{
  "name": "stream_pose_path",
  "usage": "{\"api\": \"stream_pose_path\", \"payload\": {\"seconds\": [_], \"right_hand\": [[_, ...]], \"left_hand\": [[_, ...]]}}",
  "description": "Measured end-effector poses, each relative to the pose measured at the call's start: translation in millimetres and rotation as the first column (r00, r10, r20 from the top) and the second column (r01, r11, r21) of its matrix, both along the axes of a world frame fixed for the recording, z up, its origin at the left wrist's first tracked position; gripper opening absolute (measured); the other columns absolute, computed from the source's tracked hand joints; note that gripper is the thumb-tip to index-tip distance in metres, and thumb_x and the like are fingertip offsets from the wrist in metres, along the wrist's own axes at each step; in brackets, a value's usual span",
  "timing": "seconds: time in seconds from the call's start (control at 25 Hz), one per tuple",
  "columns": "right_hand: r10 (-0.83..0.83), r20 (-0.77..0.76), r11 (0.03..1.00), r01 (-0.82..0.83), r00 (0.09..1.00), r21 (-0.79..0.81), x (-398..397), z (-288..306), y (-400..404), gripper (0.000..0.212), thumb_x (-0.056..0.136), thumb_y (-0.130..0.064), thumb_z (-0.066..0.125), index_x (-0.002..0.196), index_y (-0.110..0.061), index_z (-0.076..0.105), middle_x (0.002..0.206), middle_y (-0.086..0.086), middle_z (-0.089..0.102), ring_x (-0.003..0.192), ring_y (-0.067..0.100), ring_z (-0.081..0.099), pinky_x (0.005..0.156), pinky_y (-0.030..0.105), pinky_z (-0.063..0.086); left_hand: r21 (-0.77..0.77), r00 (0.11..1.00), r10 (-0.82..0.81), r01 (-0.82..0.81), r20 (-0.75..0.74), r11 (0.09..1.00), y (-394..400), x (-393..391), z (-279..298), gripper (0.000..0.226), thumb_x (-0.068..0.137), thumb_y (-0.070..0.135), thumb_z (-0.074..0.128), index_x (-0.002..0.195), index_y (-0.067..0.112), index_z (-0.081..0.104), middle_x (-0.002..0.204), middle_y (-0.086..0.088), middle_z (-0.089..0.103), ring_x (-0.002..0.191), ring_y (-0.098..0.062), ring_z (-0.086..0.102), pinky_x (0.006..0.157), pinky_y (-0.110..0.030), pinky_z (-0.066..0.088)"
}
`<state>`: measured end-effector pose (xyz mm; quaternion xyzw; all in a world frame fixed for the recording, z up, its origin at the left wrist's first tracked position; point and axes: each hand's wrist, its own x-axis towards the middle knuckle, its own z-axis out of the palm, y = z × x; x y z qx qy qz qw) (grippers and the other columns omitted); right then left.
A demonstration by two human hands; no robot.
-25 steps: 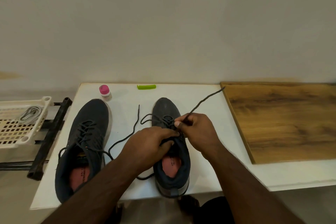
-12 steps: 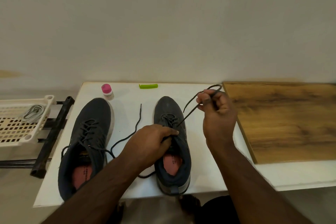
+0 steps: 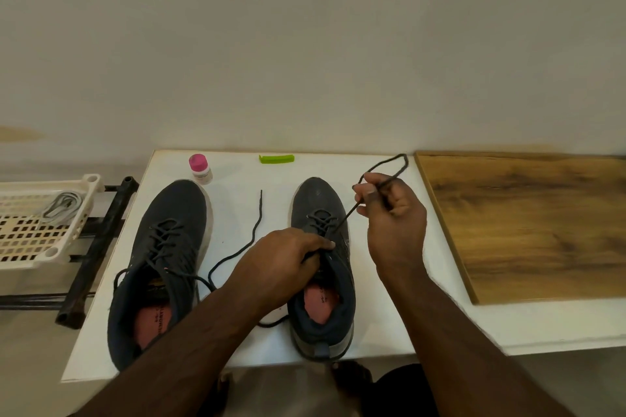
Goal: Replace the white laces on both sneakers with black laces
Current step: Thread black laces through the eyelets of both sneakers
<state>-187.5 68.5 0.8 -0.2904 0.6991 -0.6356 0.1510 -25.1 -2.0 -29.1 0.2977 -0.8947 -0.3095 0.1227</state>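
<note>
Both hands busy: left hand (image 3: 288, 257) grips right sneaker (image 3: 321, 264) tongue, right hand (image 3: 394, 213) pinches black lace (image 3: 345, 217) taut

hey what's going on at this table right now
A person is lacing the right sneaker with a black lace. The left hand grips the sneaker at its tongue, while the right hand pinches the lace and pulls it up and away from the eyelets, with a loop sticking out beyond the fingers. The lace's other end trails on the table. The left sneaker already carries dark laces. Pale laces lie in a basket to the left.
</note>
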Motion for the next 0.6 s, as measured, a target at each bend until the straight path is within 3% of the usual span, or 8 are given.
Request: {"api": "stream_pose_path", "payload": {"seconds": [0.12, 0.16, 0.24, 0.28, 0.36, 0.44, 0.52, 0.6], "right_hand": [[0.106, 0.459, 0.986, -0.033, 0.882, -0.164, -5.1, 7.5, -2.9, 0.025, 0.097, -0.009, 0.064, 0.117, -0.023, 0.065, 0.086, 0.004, 0.075, 0.081, 0.016, 0.072, 0.076, 0.035, 0.062], [0.133, 0.531, 0.976, -0.017, 0.837, -0.218, -9.7, 11.2, -1.8, 0.022, 0.099, -0.011, 0.062, 0.119, -0.019, 0.065, 0.082, 0.005, 0.073, 0.077, 0.017, 0.070, 0.073, 0.033, 0.061], [0.187, 0.444, 0.976, -0.116, 0.876, -0.183, -13.1, 14.7, 1.2, 0.018, 0.100, -0.010, 0.060, 0.113, -0.015, 0.070, 0.080, 0.005, 0.072, 0.074, 0.016, 0.067, 0.072, 0.030, 0.058], [0.264, 0.329, 0.964, -0.232, 0.907, -0.133, -11.1, 13.0, 3.5, 0.017, 0.099, -0.008, 0.061, 0.109, -0.016, 0.072, 0.081, 0.004, 0.073, 0.074, 0.015, 0.068, 0.072, 0.028, 0.057], [0.484, 0.092, 0.873, -0.488, 0.870, 0.018, 2.3, 10.3, 8.2, 0.016, 0.092, -0.007, 0.068, 0.100, -0.020, 0.073, 0.084, 0.000, 0.074, 0.077, 0.015, 0.070, 0.072, 0.028, 0.057], [0.651, -0.086, 0.746, -0.615, 0.754, 0.254, 12.9, 7.0, 12.7, 0.013, 0.083, -0.015, 0.070, 0.089, -0.026, 0.072, 0.081, -0.006, 0.072, 0.076, 0.013, 0.069, 0.072, 0.033, 0.058], [0.685, -0.145, 0.711, -0.613, 0.714, 0.344, 15.2, 7.2, 13.0, 0.008, 0.078, -0.020, 0.068, 0.084, -0.026, 0.069, 0.079, -0.004, 0.070, 0.073, 0.014, 0.067, 0.070, 0.037, 0.057], [0.524, -0.009, 0.838, -0.513, 0.852, 0.187, 10.5, 9.5, 8.7, 0.009, 0.083, -0.025, 0.068, 0.089, -0.019, 0.068, 0.081, 0.004, 0.071, 0.073, 0.017, 0.067, 0.066, 0.036, 0.056]], "left_hand": [[0.014, 1.000, -0.014, 0.013, 0.012, 1.000, 1.8, 3.4, 4.6, 0.032, 0.097, 0.031, 0.056, 0.127, 0.039, 0.065, 0.123, 0.011, 0.068, 0.110, -0.005, 0.061, 0.095, -0.024, 0.049], [0.067, 0.999, 0.020, -0.017, -0.045, 0.998, 1.7, 4.2, 7.2, 0.030, 0.096, 0.033, 0.058, 0.123, 0.040, 0.067, 0.119, 0.015, 0.069, 0.107, 0.000, 0.061, 0.093, -0.020, 0.050], [0.313, 0.953, 0.218, -0.146, -0.209, 0.939, -1.5, 2.8, 12.7, 0.022, 0.095, 0.038, 0.059, 0.111, 0.037, 0.073, 0.104, 0.019, 0.073, 0.091, 0.004, 0.065, 0.078, -0.011, 0.051], [0.503, 0.897, 0.358, -0.190, -0.260, 0.843, -4.7, 0.8, 15.6, 0.021, 0.095, 0.041, 0.058, 0.105, 0.034, 0.075, 0.094, 0.015, 0.074, 0.075, 0.000, 0.065, 0.063, -0.012, 0.050], [0.844, 0.803, 0.561, -0.149, -0.201, 0.515, -10.8, -2.3, 23.2, 0.028, 0.097, 0.046, 0.056, 0.102, 0.026, 0.075, 0.087, 0.002, 0.075, 0.053, -0.006, 0.051, 0.043, -0.017, 0.039], [0.955, 0.772, 0.617, -0.046, -0.152, 0.293, -15.4, -0.7, 27.1, 0.031, 0.097, 0.044, 0.058, 0.111, 0.020, 0.071, 0.096, -0.005, 0.076, 0.050, -0.008, 0.046, 0.040, -0.018, 0.034], [0.962, 0.740, 0.641, 0.031, -0.204, 0.271, -17.4, 1.9, 27.3, 0.028, 0.096, 0.028, 0.062, 0.119, 0.013, 0.067, 0.101, -0.007, 0.075, 0.050, -0.006, 0.046, 0.040, -0.016, 0.034], [0.933, 0.754, 0.597, 0.059, -0.274, 0.354, -14.8, 2.5, 29.5, 0.025, 0.095, 0.014, 0.063, 0.119, 0.011, 0.065, 0.101, -0.009, 0.075, 0.050, -0.006, 0.046, 0.040, -0.016, 0.035]]}}
